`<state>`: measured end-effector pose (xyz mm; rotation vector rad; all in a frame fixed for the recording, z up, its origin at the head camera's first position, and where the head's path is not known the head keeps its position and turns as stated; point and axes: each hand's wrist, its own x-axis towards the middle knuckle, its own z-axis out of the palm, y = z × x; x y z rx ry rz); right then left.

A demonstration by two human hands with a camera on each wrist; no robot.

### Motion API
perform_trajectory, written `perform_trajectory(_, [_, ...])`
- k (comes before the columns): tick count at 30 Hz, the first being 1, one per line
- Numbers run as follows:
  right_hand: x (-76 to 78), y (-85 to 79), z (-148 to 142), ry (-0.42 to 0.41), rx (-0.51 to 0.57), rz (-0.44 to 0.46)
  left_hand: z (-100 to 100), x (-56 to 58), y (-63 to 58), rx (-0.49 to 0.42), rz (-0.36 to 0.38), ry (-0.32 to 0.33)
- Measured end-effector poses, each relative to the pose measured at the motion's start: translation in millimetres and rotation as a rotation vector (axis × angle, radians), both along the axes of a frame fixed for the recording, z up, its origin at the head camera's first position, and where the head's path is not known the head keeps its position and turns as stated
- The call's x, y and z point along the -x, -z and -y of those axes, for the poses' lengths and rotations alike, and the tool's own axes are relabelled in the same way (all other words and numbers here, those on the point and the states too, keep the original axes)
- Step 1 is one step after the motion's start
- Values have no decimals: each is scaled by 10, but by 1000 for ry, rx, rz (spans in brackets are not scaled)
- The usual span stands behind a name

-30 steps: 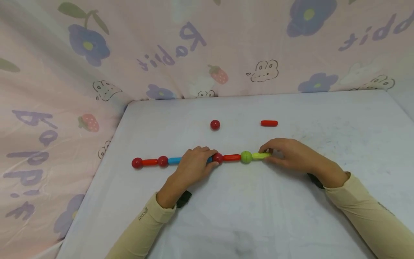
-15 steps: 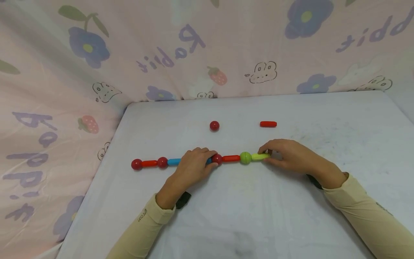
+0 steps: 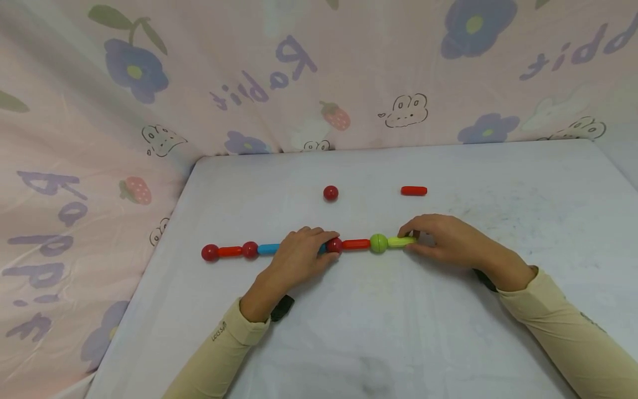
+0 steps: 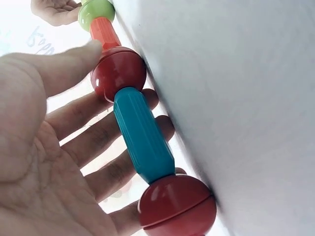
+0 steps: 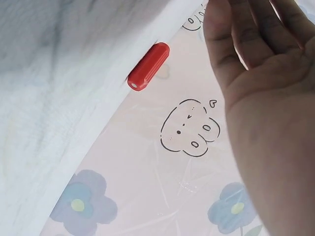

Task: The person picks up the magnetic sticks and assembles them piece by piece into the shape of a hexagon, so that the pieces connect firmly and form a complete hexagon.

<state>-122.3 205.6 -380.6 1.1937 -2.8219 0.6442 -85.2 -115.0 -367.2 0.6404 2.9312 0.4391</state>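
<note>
In the head view, your row of rods and balls lies on the white table (image 3: 399,332), roughly in line with its far edge. From near the left edge it reads: end red ball (image 3: 210,252), short red rod (image 3: 230,251), second red ball (image 3: 250,249), blue rod (image 3: 268,249), middle red ball (image 3: 334,245), ribbed red rod (image 3: 356,244), green ball (image 3: 379,243) and lime rod (image 3: 399,241). Your left hand (image 3: 296,252) has the middle red ball closed in between thumb and fingers, hiding part of the blue rod. Your right hand (image 3: 443,238) pinches the lime rod near its right end, finger and thumb nearly together. Between the row and the far edge lie a spare red ball (image 3: 331,193) and, more toward the right edge, a spare red rod (image 3: 413,190). By my judgement, you have eight pieces lined up and those two left to add; the lime rod seems to meet the green ball, though I can't tell if that joint is firm.

In the left wrist view, the blue rod touches a red ball at each end, so those joints look made. Your thumb lies on the near side of the middle red ball, fingers behind it.

In the right wrist view, the spare red rod lies apart from your hand. Your fingertips run out of frame at the top, so the pinch can't be checked there.
</note>
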Motion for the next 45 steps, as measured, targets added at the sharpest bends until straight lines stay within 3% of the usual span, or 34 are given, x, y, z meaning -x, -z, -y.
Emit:
perform_trajectory(6, [27,6,9,-23,20,-40,-4,-9,-21,1,-5,-1])
perform_trajectory(12, [80,12,8,11,18,-130,-13,-25,-22,4,-16,10])
perform_trajectory(22, [413,33,216,21,-67,-130,-5,-32,-14,1,-37,6])
perform_trajectory(28, [535,16,327,-10,-86,-164,-23,-28,-11,7,-32,8])
perform_trajectory(37, [734,-19,499,44,-83,-76,-30,-17,-22,6,-19,-1])
perform_trajectory(45, [886,-7,709,16,-12,-31,-28,-13,-20,14,-13,-2])
